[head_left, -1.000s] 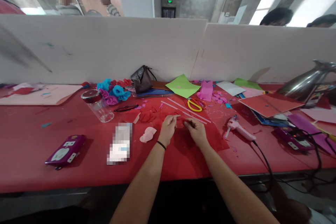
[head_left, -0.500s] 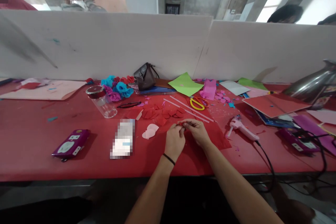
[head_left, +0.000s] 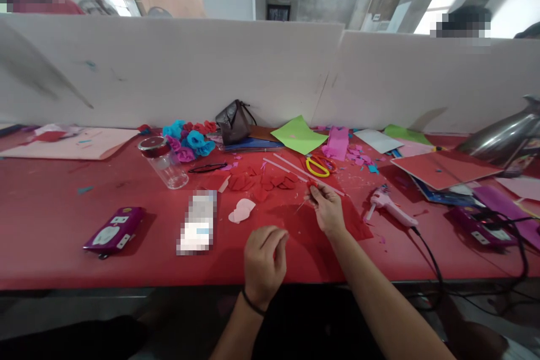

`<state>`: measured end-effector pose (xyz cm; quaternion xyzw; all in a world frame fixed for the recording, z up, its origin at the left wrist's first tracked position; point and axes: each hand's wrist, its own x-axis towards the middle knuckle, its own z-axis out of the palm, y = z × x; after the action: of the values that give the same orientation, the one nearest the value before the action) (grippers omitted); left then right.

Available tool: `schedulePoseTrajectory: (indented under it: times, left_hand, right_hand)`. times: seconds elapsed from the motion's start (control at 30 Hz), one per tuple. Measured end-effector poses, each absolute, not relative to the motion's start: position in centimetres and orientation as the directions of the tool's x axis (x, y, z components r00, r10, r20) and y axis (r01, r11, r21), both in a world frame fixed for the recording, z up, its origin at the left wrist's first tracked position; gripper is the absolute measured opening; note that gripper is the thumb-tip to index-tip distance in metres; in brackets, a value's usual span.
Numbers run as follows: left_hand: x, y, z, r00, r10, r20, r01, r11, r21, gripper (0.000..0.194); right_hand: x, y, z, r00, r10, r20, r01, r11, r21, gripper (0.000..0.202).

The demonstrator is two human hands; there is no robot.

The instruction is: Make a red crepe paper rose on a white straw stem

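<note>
My right hand (head_left: 329, 208) pinches a small rolled piece of red paper (head_left: 312, 184) above the red sheet. Below its fingers shows a thin pale strand (head_left: 300, 207); I cannot tell what it is fixed to. Lower and to the left, near the table's front edge, my left hand (head_left: 265, 261) is closed with thumb and fingertips together; anything between them is hidden. Cut red paper petals (head_left: 270, 181) lie just beyond the hands. Pale pink paper petals (head_left: 242, 211) rest left of them. To the right of my right hand is a pink glue gun (head_left: 390, 206) with a black cord.
Yellow-handled scissors (head_left: 317, 167) and pale sticks (head_left: 287, 170) lie behind the hands. A glass jar (head_left: 164, 163), a phone (head_left: 198, 222) and a purple box (head_left: 115, 230) stand or lie at left. Paper flowers (head_left: 189, 140) and a dark pouch (head_left: 235, 124) sit near the white partition (head_left: 169, 67).
My hands, together before, have parted. The left has come down and toward me; the right has shifted slightly right, keeping the small red paper.
</note>
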<state>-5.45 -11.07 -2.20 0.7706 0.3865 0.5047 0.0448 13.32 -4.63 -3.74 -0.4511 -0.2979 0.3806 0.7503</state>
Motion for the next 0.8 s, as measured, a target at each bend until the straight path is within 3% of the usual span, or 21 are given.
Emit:
schedulePoseTrajectory:
  times: [0.1, 0.13, 0.2, 0.27, 0.33, 0.4, 0.53, 0.8]
  left_hand:
    - [-9.1, -12.2, -2.8, 0.157, 0.371, 0.915, 0.721, -0.677, 0.151, 0.018]
    - [-10.4, -12.2, -3.0, 0.101, 0.305, 0.947, 0.782, -0.613, 0.114, 0.026]
    - [-12.8, -11.7, -3.2, -0.056, 0.249, 0.967, 0.861, -0.479, 0.173, 0.043]
    - [-14.7, -10.9, -3.3, -0.122, 0.284, 0.951, 0.898, -0.376, 0.228, 0.047]
    - [-15.9, -10.2, -3.3, -0.151, 0.320, 0.935, 0.915, -0.312, 0.255, 0.034]
    - [-16.3, -9.7, -3.3, -0.140, 0.465, 0.874, 0.917, -0.273, 0.293, 0.029]
    - [-16.0, -9.1, -3.5, -0.350, 0.506, 0.788, 0.886, -0.094, 0.454, 0.040]
    - [-16.7, -9.4, -3.8, -0.223, 0.716, 0.661, 0.927, -0.053, 0.371, 0.034]
  right_hand:
    - [13.3, -4.7, -3.7, 0.523, 0.846, 0.107, -0.307, 0.304, -0.902, 0.028]
    - [13.3, -4.7, -3.7, 0.517, 0.849, 0.111, -0.299, 0.301, -0.906, 0.027]
    - [13.2, -4.8, -3.6, 0.511, 0.851, 0.119, -0.279, 0.295, -0.914, 0.026]
    - [13.1, -4.9, -3.6, 0.516, 0.848, 0.119, -0.262, 0.289, -0.921, 0.026]
    - [13.1, -4.9, -3.6, 0.523, 0.843, 0.123, -0.248, 0.288, -0.925, 0.026]
    - [13.1, -5.0, -3.7, 0.519, 0.844, 0.137, -0.228, 0.291, -0.929, 0.025]
    - [13.2, -5.1, -3.8, 0.483, 0.855, 0.190, -0.172, 0.305, -0.936, 0.022]
    - [13.4, -5.2, -3.7, 0.514, 0.841, 0.168, -0.175, 0.294, -0.940, 0.022]
